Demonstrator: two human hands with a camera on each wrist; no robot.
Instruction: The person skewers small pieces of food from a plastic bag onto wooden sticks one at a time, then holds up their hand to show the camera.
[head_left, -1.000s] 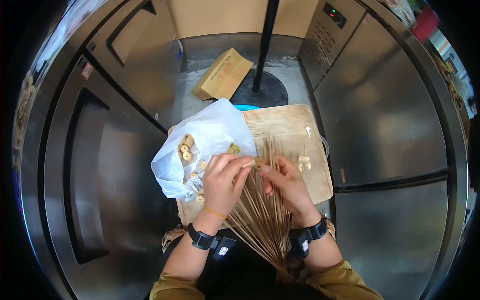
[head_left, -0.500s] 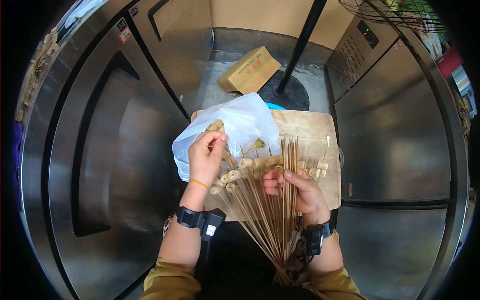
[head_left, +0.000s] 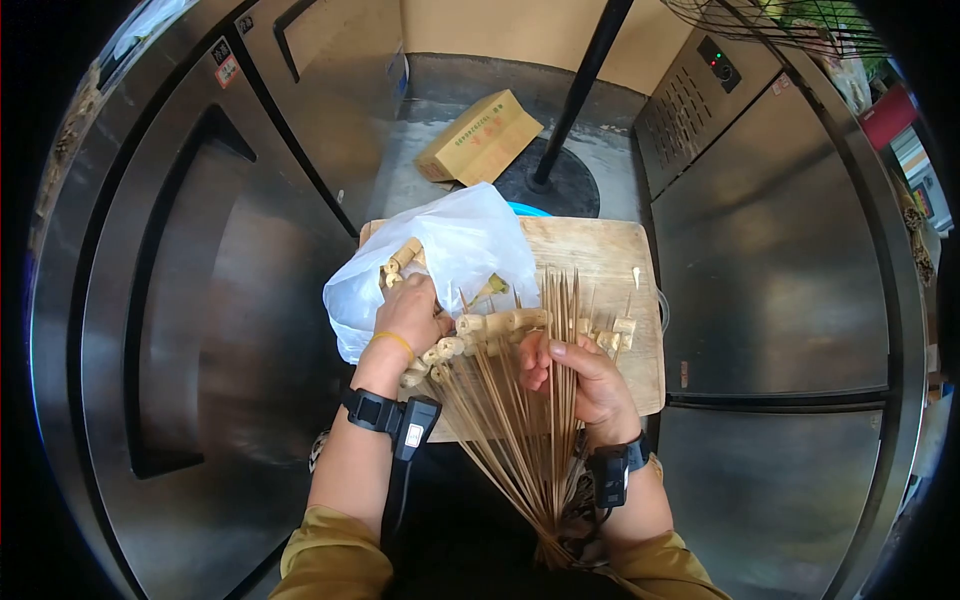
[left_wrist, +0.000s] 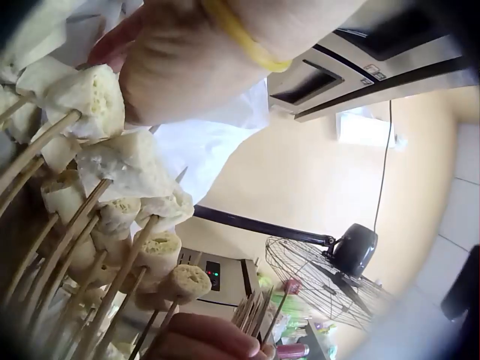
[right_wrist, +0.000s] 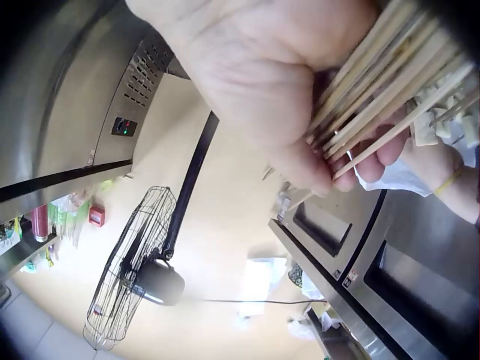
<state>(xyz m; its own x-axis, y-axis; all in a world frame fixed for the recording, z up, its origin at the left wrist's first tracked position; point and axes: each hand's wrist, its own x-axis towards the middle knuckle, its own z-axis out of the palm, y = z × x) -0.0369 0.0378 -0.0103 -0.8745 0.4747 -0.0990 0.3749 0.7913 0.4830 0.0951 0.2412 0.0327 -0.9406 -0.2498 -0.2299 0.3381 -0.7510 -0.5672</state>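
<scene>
My left hand (head_left: 408,312) reaches into the mouth of a white plastic bag (head_left: 465,225), its fingertips hidden. Beside it in the bag lie beige rolls (head_left: 403,255). My right hand (head_left: 592,382) grips an upright bundle of thin bamboo skewers (head_left: 562,320), points upward; the right wrist view shows the sticks (right_wrist: 390,97) between palm and fingers. More skewers fan out to the left, converging near my lap. Pale rolls (head_left: 490,325) sit on their upper ends; in the left wrist view these skewered rolls (left_wrist: 90,101) have spongy cut ends.
The bag and rolls rest on a wooden cutting board (head_left: 585,240). Steel cabinets (head_left: 770,240) stand close on both sides. Behind the board are a cardboard box (head_left: 480,135) and the round black base (head_left: 560,185) of a pole fan (left_wrist: 330,262). Several skewered pieces (head_left: 610,335) lie at the right.
A second ago both hands met at a roll by the skewer tips. Then my left hand moved left to the bag and dipped into it. My right hand stays around the skewers.
</scene>
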